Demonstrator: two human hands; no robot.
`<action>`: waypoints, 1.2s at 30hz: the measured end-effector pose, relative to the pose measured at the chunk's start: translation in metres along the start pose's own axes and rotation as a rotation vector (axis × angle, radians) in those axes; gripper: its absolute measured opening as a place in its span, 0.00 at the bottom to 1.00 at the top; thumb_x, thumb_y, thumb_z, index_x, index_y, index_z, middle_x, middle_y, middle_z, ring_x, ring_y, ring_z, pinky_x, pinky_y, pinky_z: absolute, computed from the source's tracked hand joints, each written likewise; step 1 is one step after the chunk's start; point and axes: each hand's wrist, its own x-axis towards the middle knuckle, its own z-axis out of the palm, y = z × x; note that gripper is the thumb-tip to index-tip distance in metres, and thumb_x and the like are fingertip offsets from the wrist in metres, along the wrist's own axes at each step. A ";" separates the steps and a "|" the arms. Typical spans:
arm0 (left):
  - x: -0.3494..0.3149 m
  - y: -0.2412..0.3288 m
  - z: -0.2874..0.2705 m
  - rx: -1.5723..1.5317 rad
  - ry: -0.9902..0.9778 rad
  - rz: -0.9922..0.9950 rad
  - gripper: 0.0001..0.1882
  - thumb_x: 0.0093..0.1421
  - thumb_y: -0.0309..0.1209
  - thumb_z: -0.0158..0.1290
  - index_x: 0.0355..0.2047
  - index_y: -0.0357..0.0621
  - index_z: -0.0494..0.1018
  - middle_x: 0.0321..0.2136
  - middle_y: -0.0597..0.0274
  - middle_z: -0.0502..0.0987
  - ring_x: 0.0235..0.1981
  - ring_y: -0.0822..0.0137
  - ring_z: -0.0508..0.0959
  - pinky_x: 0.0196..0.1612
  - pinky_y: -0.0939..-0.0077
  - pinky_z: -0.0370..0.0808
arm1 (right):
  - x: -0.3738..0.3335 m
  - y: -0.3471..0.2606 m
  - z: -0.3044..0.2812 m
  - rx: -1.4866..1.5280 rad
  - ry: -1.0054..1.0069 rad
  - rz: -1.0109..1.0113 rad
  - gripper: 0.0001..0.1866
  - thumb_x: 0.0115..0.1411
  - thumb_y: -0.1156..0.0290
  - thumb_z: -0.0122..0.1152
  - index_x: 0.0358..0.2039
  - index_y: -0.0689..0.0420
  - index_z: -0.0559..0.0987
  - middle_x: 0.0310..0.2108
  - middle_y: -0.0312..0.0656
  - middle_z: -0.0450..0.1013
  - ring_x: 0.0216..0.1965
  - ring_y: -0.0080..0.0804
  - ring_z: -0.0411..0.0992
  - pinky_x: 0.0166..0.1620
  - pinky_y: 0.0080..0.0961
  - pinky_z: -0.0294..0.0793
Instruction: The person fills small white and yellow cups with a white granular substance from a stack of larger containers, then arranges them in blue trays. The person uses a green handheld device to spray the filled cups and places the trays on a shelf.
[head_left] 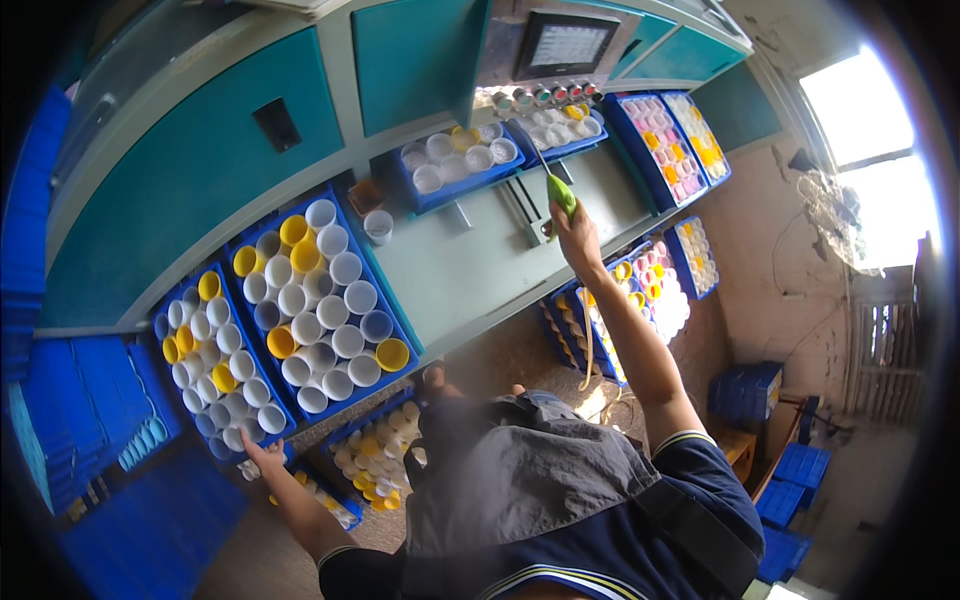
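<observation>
My right hand [577,240] is closed round a green air blow gun [562,195], whose thin metal nozzle points up toward a blue tray [560,150] of white and yellow cups at the back of the bench. A pale hose [587,345] hangs below that wrist. Far to the left, my left hand [264,456] grips the near corner of a long blue tray [262,365] filled with white and yellow cups; its fingers are partly hidden by the edge. Beside that stands a wider blue tray [408,325] of similar cups.
One white cup [378,226] stands alone on the pale bench [440,290]. Another cup tray [460,190] sits behind it, below teal cabinets [200,190] and a screen [566,45]. More trays [655,150] stand at right. Cup stacks [375,455] lie low, near my legs.
</observation>
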 end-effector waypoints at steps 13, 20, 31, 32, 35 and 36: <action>-0.035 -0.259 -0.067 1.242 -0.537 -0.199 0.17 0.62 0.45 0.54 0.22 0.49 0.71 0.16 0.67 0.69 0.15 0.73 0.67 0.18 0.73 0.64 | -0.094 0.087 -0.010 -0.173 -0.203 0.063 0.25 0.64 0.55 0.57 0.53 0.62 0.71 0.28 0.55 0.79 0.35 0.57 0.79 0.39 0.46 0.77; -0.130 -0.354 0.066 2.051 -1.233 0.547 0.14 0.62 0.38 0.55 0.25 0.41 0.79 0.19 0.63 0.75 0.16 0.71 0.72 0.18 0.72 0.67 | -0.333 0.275 -0.080 -0.287 -0.445 0.323 0.34 0.58 0.45 0.63 0.54 0.59 0.71 0.46 0.58 0.71 0.50 0.59 0.72 0.49 0.50 0.75; -0.333 -0.523 0.107 1.712 -1.107 0.501 0.12 0.62 0.36 0.56 0.36 0.38 0.77 0.28 0.61 0.81 0.24 0.72 0.79 0.23 0.76 0.73 | -0.596 0.474 -0.205 -0.234 0.129 0.730 0.15 0.53 0.67 0.73 0.37 0.60 0.79 0.42 0.56 0.71 0.41 0.56 0.73 0.46 0.44 0.74; -0.350 -0.544 0.100 1.818 -1.156 0.460 0.13 0.63 0.37 0.56 0.38 0.38 0.77 0.29 0.60 0.81 0.25 0.72 0.79 0.24 0.75 0.74 | -0.602 0.483 -0.212 -0.248 0.164 0.768 0.15 0.55 0.67 0.71 0.41 0.59 0.80 0.41 0.55 0.74 0.42 0.55 0.74 0.47 0.42 0.74; -0.380 -0.604 0.078 1.982 -1.363 0.531 0.14 0.64 0.37 0.56 0.39 0.37 0.77 0.31 0.60 0.81 0.28 0.72 0.80 0.29 0.75 0.76 | -0.599 0.494 -0.234 0.077 0.294 1.003 0.18 0.59 0.69 0.66 0.49 0.57 0.78 0.44 0.58 0.74 0.49 0.54 0.73 0.52 0.43 0.71; -0.387 -0.623 0.074 2.056 -1.406 0.534 0.13 0.65 0.37 0.56 0.41 0.38 0.76 0.32 0.61 0.81 0.28 0.73 0.79 0.28 0.78 0.75 | -0.596 0.492 -0.247 0.200 0.344 0.965 0.17 0.63 0.66 0.63 0.52 0.52 0.77 0.47 0.55 0.77 0.52 0.49 0.75 0.53 0.41 0.72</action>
